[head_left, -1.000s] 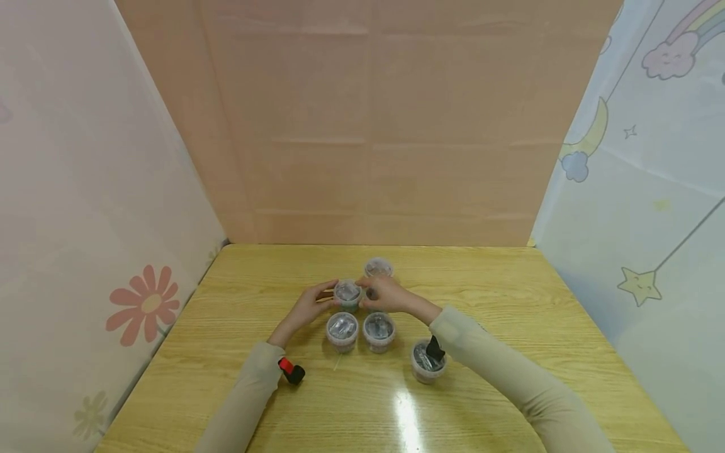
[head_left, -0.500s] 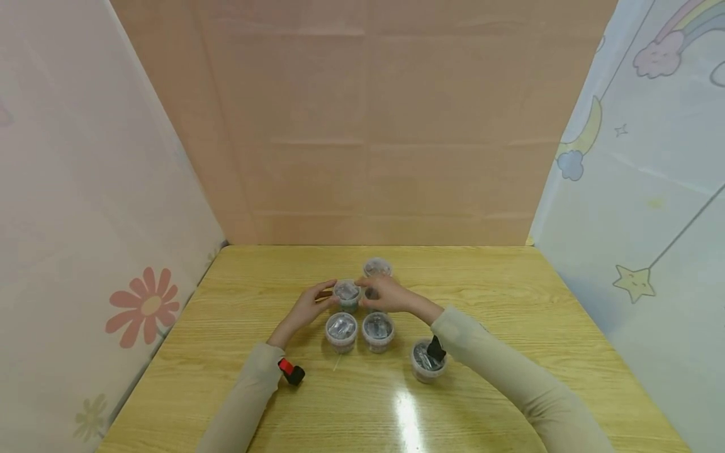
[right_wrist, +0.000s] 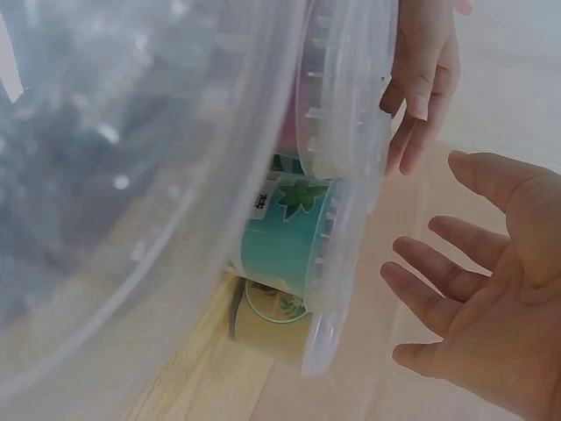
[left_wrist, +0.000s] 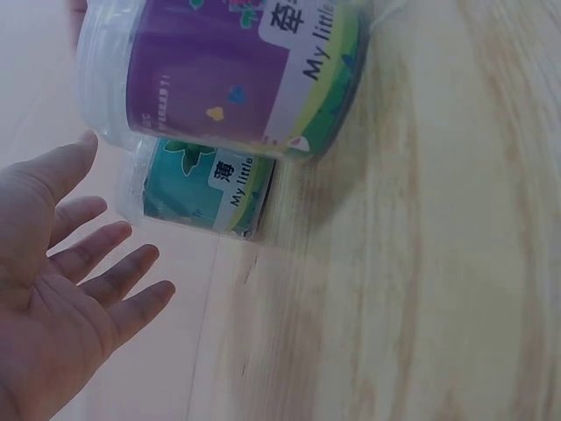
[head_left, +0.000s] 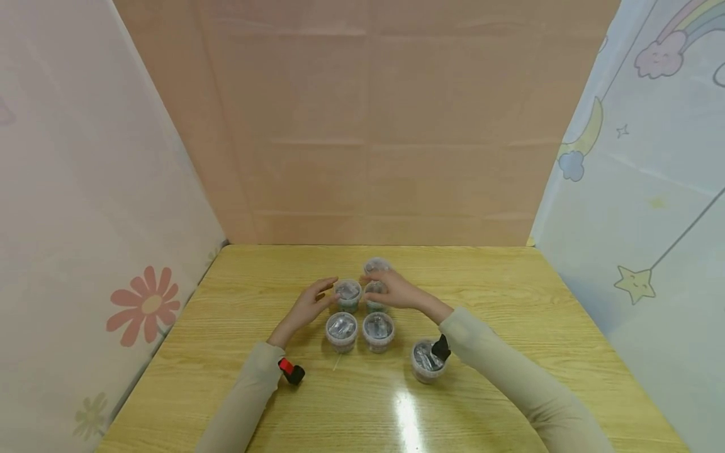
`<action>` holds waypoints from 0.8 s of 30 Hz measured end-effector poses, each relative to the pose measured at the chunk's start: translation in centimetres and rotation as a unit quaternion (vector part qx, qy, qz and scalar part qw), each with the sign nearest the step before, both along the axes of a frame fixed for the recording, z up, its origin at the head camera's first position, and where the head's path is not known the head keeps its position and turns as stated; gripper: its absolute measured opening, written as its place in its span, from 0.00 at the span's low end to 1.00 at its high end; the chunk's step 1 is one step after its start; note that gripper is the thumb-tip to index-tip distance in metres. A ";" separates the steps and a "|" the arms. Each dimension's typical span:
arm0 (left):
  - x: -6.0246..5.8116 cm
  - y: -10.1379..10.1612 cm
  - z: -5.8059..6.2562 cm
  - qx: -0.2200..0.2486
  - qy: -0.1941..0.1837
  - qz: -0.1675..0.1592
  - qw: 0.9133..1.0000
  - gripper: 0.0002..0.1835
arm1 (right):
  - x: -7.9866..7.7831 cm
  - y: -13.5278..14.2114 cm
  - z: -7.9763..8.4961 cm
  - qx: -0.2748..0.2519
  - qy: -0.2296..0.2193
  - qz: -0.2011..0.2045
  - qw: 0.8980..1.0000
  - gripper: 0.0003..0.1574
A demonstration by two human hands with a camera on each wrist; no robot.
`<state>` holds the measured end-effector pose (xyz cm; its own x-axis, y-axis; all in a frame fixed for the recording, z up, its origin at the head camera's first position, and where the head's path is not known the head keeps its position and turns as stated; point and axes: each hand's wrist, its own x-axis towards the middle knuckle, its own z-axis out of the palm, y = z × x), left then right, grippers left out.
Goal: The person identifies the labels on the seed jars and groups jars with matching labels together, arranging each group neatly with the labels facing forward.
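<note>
Several small clear plastic tubs with lids and printed labels stand upright in a cluster. My left hand point(head_left: 308, 304) is beside the middle-row left tub point(head_left: 348, 296), thumb and fingers spread at its left side. My right hand point(head_left: 399, 290), fingers extended, is over the middle-row right tub point(head_left: 376, 301) and partly hides it. In the left wrist view, the left palm is bare beside a purple-labelled tub point(left_wrist: 210, 74) and a teal-labelled tub point(left_wrist: 202, 189). The right wrist view has the right fingers apart from a teal-labelled tub point(right_wrist: 285, 230) and a tan-labelled tub point(right_wrist: 272, 333).
In the front row are a left tub point(head_left: 342, 333) and a right tub point(head_left: 378, 332). Another tub point(head_left: 377, 265) stands at the back. Apart from the cluster, one tub point(head_left: 423, 371) sits near the right forearm. The wooden table point(head_left: 481, 283) meets a plain backdrop point(head_left: 368, 157).
My right hand has drawn back to the right from the middle-row left tub, uncovering more of the tub beside it. The left hand has barely moved; its fingers are slightly more spread.
</note>
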<state>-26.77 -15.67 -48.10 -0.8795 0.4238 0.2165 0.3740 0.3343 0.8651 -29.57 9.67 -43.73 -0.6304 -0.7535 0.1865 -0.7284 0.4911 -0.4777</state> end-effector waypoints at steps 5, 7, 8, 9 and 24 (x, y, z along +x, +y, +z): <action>0.2 0.1 0.4 -0.007 0.014 0.005 1.000 0.26 | 0.1 0.5 0.4 -0.019 -0.029 -0.018 0.999 0.30; 0.2 0.2 0.5 -0.011 0.026 0.007 1.000 0.26 | 0.1 0.7 0.6 -0.026 -0.034 -0.019 0.999 0.31; 0.2 0.3 0.5 -0.010 0.029 0.008 0.999 0.26 | 0.2 0.7 0.6 -0.032 -0.038 -0.017 0.999 0.31; 0.2 0.3 0.4 -0.010 0.035 0.010 0.999 0.26 | 0.2 0.8 0.7 -0.037 -0.042 -0.015 0.998 0.31; -1.8 0.5 -2.3 -0.024 0.100 0.015 0.995 0.26 | 1.2 1.9 0.9 -0.051 -0.024 -0.037 0.998 0.30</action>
<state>-28.54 -15.16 -50.36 -0.8338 0.4118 0.3678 0.5255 0.3875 0.7574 -28.33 11.56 -42.78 -0.6932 -0.6837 0.2280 -0.6673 0.4893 -0.5616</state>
